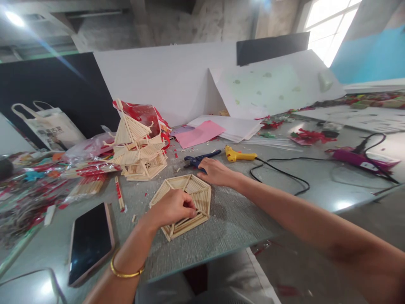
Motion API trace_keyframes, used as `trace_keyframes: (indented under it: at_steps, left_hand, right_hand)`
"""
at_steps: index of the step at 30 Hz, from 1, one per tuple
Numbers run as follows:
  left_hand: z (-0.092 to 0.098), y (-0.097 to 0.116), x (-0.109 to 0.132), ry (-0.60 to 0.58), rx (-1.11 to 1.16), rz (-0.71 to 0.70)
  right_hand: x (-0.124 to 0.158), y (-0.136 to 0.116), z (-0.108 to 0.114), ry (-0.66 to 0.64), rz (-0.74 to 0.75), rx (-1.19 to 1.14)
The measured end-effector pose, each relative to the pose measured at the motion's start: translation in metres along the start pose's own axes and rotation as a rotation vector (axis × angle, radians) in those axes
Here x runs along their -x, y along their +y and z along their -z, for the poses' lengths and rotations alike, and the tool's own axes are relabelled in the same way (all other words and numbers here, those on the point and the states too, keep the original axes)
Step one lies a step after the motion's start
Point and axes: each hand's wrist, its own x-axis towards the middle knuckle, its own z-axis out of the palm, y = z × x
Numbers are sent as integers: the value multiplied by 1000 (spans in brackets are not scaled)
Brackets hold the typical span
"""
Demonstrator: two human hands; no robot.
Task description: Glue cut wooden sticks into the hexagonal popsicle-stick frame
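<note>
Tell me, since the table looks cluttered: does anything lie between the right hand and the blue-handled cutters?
Nothing visible does. The right hand touches the blue-handled cutters at their near end; the yellow glue gun lies clear, off to the side.

A phone [90,240] lies face up near the bench [316,185] front edge. A stick pagoda model [137,145] stands behind it. A yellow glue gun [238,155], cable attached, lies near pink paper [199,134].

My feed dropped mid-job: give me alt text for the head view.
Left hand presses on a hexagonal stick panel on the grey table; right hand rests on blue pliers beside a yellow glue gun. A stick pagoda model stands behind.
</note>
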Motion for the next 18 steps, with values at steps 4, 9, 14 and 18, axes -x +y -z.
trace_keyframes:
  at_steps: [4, 9, 14, 18]
  left_hand:
    - [0, 4, 1, -1, -20, -21]
    - [1, 4, 1, -47, -7, -31]
    - [2, 5, 2, -72, -19, -37]
    - [2, 5, 3, -64, -34, -49]
  right_hand:
    - [0, 1, -1, 2, 7, 0]
    - [0, 0, 0, -13, -3, 1]
    - [0, 0, 0, 8, -9, 34]
    - [-3, 1, 3, 64, -1, 60]
